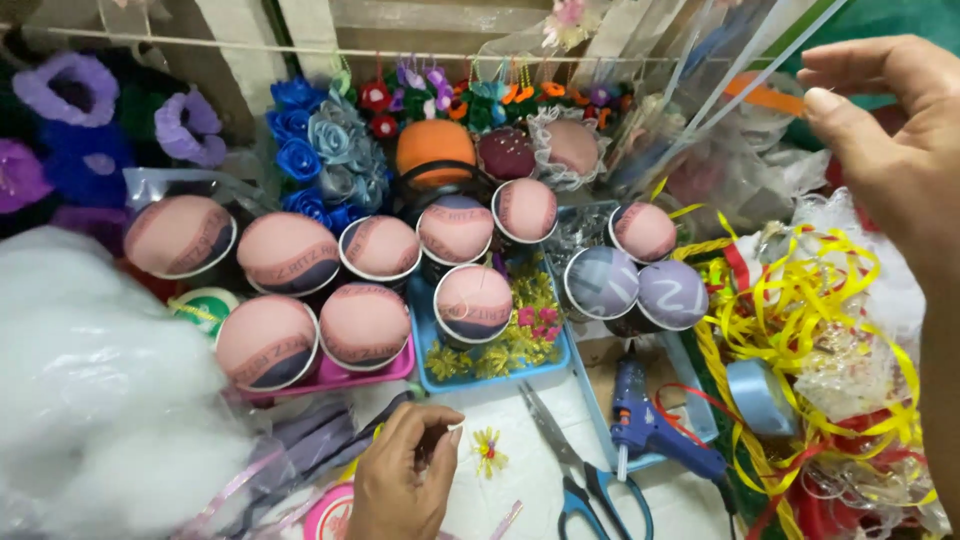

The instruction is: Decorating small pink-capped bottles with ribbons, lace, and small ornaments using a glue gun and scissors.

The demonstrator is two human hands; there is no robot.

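My left hand point(402, 482) rests low at the front of the table, its fingers curled into a tight pinch; nothing shows between them. A small yellow flower piece point(488, 450) lies just right of it on the white surface. My right hand point(888, 140) is raised at the upper right, thumb and forefinger pressed together, with nothing visible in them. Between the hands stand several cups topped with stuffed pink and grey fabric domes point(365, 325).
A blue tray point(500, 378) holds yellow and pink trim, beside a pink tray point(372, 373). Blue-handled scissors point(578, 472) and a blue glue gun point(650, 428) lie at front centre. Curled yellow ribbon point(800, 300) and a tape roll point(760, 396) fill the right. White stuffing point(90, 390) bulks left.
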